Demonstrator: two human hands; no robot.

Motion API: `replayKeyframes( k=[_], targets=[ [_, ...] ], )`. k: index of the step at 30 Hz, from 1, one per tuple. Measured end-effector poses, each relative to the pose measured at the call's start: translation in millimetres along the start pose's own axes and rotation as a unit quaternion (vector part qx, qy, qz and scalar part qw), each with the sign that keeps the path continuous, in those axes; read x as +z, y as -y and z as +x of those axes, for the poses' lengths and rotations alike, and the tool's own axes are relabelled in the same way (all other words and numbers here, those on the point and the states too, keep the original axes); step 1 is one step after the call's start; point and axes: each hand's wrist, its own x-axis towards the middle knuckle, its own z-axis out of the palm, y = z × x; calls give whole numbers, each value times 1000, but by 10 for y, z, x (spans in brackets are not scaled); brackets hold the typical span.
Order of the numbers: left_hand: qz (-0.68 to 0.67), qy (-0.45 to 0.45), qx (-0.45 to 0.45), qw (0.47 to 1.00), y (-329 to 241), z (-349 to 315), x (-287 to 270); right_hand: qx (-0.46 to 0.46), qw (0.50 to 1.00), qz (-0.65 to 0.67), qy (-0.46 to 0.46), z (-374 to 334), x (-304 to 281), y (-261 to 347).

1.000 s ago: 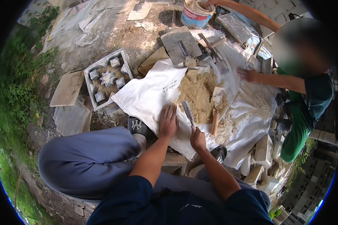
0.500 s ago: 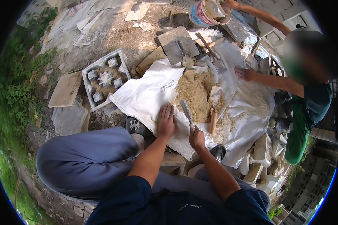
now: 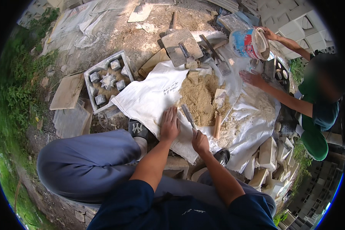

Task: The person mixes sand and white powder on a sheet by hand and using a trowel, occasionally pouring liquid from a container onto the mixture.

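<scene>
Near the middle of the frame, our left hand [image 3: 170, 124] lies palm down on a white sheet [image 3: 143, 90], its fingers straight and side by side, holding nothing. Just to its right, our right hand [image 3: 200, 143] is clamped around the lower end of a narrow metal tool [image 3: 187, 114], whose blade slants toward the upper left, close to the edge of a heap of sand [image 3: 195, 96] in the centre. Right of that blade we see a wooden handle [image 3: 217, 125] at the lower edge of the sand.

Above the heap sits a square board [image 3: 176, 40] with a grip, and to its right a hammer [image 3: 209, 48]. Left of centre stands a grey tray-like mould [image 3: 128, 69] with a star-shaped piece [image 3: 108, 81] and small blocks inside.

At the upper right, a co-worker's raised hand [image 3: 270, 33] grips the rim of a blue and red bucket [image 3: 241, 43], tilted with its mouth toward the right. The co-worker's other hand [image 3: 252, 78] rests on the sheet, fingers spread. Pale blocks [image 3: 268, 152] lie piled at the lower right.
</scene>
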Motion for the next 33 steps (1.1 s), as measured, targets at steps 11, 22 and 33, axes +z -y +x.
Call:
replayKeyframes(
  k=[11,22,33],
  targets=[
    [18,-5,-12,1000,-11,-13,-15,-31,992,108,-50,-9,-142,175],
    [6,2,-21,1000,14,-43,3,10,993,113,-31,-16,-191,159],
    [18,4,-30,999,9,-64,-28,62,996,51,44,9,-80,93]
  ],
)
